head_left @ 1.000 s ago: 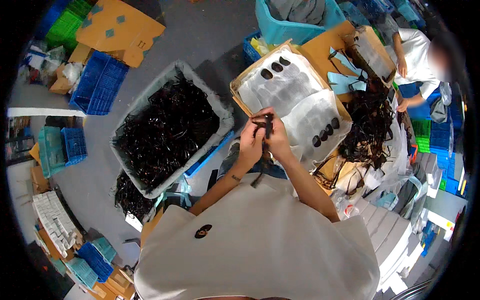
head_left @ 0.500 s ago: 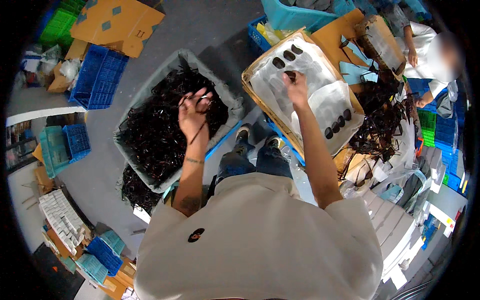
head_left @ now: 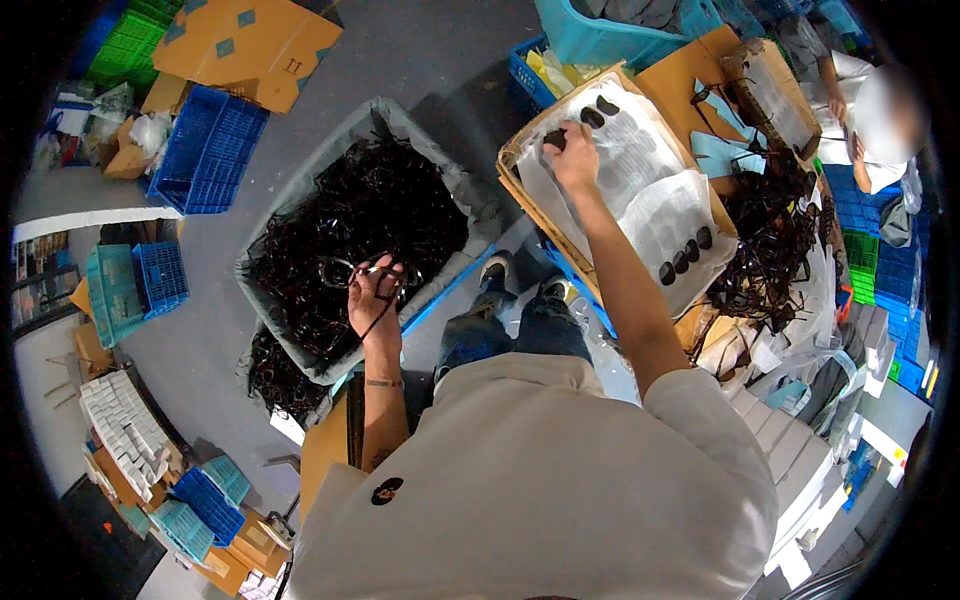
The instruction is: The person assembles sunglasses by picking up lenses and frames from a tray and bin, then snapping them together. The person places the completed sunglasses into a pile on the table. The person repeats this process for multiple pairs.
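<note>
Dark eyeglass frames (head_left: 335,270) are gripped in my left hand (head_left: 368,300), low over the near right part of a grey-lined bin. A heap of similar dark frames (head_left: 350,205) fills that bin. Over the shallow cardboard tray (head_left: 520,178), my right hand (head_left: 574,160) has its fingertips closed on a dark lens (head_left: 555,138). Beyond it, two dark lenses (head_left: 592,118) lie on white sheeting (head_left: 635,135). Several more lenses (head_left: 680,262) form a row at the tray's near right, on a white sheet (head_left: 675,205).
Right of the tray lies a tangled pile of dark frames (head_left: 765,235) among cardboard and bags. A co-worker in a white top (head_left: 855,100) is at the far right. Blue crates (head_left: 205,150) stand at left. A light blue tub (head_left: 610,40) sits behind the tray.
My left hand has come down toward me over the bin, and the glasses frames now show clearly. My right hand has shifted slightly left and away along the tray, to the lens row's left end.
</note>
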A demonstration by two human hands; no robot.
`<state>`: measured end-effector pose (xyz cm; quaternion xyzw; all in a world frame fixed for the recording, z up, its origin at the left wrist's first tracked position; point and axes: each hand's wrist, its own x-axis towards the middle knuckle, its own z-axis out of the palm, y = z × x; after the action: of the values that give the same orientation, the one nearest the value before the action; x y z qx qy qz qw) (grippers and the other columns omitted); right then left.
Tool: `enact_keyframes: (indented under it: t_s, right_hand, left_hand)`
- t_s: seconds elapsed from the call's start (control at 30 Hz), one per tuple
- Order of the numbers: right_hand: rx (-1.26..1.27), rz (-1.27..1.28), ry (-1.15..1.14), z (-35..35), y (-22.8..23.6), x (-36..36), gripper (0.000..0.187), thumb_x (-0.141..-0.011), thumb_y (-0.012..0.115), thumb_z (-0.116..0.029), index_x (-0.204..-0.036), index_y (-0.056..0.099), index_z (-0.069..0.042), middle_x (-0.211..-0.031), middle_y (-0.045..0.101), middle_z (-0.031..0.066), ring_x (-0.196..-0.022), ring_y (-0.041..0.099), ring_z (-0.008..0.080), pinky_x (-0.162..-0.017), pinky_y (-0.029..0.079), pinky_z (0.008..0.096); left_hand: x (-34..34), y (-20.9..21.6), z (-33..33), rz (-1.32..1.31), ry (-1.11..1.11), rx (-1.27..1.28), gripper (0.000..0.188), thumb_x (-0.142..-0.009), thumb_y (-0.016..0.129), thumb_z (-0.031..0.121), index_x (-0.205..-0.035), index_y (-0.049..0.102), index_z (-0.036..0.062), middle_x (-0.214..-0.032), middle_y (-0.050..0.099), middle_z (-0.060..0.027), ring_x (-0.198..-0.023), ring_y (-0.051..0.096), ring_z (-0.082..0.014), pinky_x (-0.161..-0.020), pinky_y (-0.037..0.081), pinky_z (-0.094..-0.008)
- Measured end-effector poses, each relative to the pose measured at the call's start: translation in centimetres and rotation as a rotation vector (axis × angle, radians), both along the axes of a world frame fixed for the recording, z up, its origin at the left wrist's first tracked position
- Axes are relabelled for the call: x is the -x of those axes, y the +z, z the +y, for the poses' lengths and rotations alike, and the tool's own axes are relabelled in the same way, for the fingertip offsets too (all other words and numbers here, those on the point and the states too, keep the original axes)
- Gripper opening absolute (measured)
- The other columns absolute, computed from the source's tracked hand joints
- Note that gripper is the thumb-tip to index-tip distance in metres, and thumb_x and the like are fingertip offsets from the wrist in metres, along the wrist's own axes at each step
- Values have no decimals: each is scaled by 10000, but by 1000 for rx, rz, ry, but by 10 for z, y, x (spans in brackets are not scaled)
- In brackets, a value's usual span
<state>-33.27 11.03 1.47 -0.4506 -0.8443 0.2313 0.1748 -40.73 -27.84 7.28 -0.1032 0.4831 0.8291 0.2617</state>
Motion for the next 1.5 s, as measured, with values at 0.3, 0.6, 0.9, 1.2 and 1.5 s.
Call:
enact_keyframes:
  t_s: [0.3,0.6,0.9,1.2,1.5]
  right_hand:
    - [-204,-22,227,1,-5,-11,314,-753,742,-176,-1052,697,-90,-1113,595,91,-1124,542,299,-966,463,415]
    - [-185,178,211,-4,17,-34,200,-800,689,-62,-1000,701,-68,-1099,651,81,-1088,586,319,-940,479,415]
    - [-121,969,486,-170,210,-209,291,-798,684,-23,-1078,607,0,-1000,635,152,-907,635,350,-770,534,394]
    - [-108,320,-347,-116,151,-344,434,-726,645,-23,-1150,558,-34,-1057,595,151,-941,593,384,-846,496,435]
    - [420,-441,112,-56,13,-495,147,-822,596,-84,-918,674,-5,-956,669,216,-929,628,390,-820,508,449]
  left_hand:
    - [-7,18,22,71,-114,59,254,-1039,490,287,-1160,521,66,-1137,667,-184,-959,687,-302,-872,539,-397]
    - [-33,61,71,188,-282,123,333,-1051,457,251,-1327,463,64,-1186,640,-177,-1001,667,-284,-817,571,-430]
    - [-83,62,188,500,-469,221,336,-1047,447,210,-1350,465,65,-949,535,-39,-817,553,-163,-804,545,-377]
    - [-290,87,251,517,-1468,-95,530,-1001,531,213,-1442,288,45,-1441,395,-146,-1326,403,-260,-1081,373,-372]
    - [-396,18,265,2070,-1552,63,913,-767,762,150,-1483,229,-43,-1545,262,-240,-1460,193,-426,-1200,162,-520]
